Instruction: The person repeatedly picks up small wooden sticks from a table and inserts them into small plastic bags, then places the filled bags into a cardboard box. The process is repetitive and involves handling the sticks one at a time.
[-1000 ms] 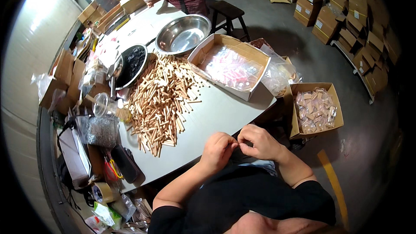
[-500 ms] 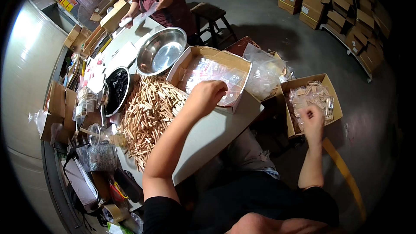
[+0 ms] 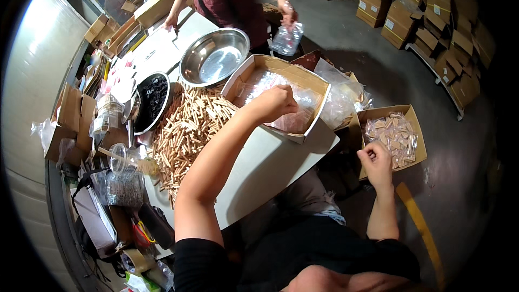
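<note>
My left hand (image 3: 277, 103) hangs over a shallow cardboard box (image 3: 289, 72), its fingers closed together; whatever they may grip is hidden. Small clear plastic bags (image 3: 257, 87) lie in that box, some with small white rings. To the right, my right hand (image 3: 377, 163) is curled, thumb close to forefinger, with nothing visible in it. It is beside the near left corner of a lower cardboard box (image 3: 421, 148), which holds many clear packets of small wooden pieces (image 3: 397, 136). Left of my left forearm, a heap of short wooden dowels (image 3: 189, 132) covers part of the white table (image 3: 270, 165).
Behind the dowels stand a steel bowl (image 3: 216, 58) and a pot of black material (image 3: 153, 96). Clear plastic bags (image 3: 340, 89) bulge between the two boxes. Across the table, a person in a dark red apron (image 3: 224, 2) holds a clear plastic pack (image 3: 287, 39). Stacked cartons (image 3: 400, 21) stand far right.
My right hand has drawn back left from over the packets to the box's near corner. My left hand stays over the shallow box. The other person's hand has swung right with a clear pack.
</note>
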The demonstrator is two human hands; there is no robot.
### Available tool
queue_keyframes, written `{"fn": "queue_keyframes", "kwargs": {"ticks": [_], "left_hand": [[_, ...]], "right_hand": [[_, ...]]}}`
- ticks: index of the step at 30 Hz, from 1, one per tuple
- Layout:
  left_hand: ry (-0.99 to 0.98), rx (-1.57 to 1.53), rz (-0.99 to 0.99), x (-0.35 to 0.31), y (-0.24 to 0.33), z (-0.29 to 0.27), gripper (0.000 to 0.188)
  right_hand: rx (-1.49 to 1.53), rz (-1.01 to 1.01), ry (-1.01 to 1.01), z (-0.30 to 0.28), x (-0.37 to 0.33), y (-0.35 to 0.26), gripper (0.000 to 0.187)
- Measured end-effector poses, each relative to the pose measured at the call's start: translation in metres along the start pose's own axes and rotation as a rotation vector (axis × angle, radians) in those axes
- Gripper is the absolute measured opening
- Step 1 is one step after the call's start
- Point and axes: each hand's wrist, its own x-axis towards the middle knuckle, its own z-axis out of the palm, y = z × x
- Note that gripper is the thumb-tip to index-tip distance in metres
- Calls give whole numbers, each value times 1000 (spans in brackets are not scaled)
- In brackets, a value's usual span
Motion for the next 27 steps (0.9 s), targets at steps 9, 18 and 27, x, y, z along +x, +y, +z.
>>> {"fn": "queue_keyframes", "kwargs": {"ticks": [9,18,27], "left_hand": [[288,116,-18,-38,11,-33,20],[705,-110,-57,-93,30,-48,13],[906,-568,-185,-143,46,-54,9]], "right_hand": [[175,-424,-528,89,-1,-82,17],[-203,-555,-653,204,24,-114,36],[-473,-639,-693,287,57,-166,72]]}}
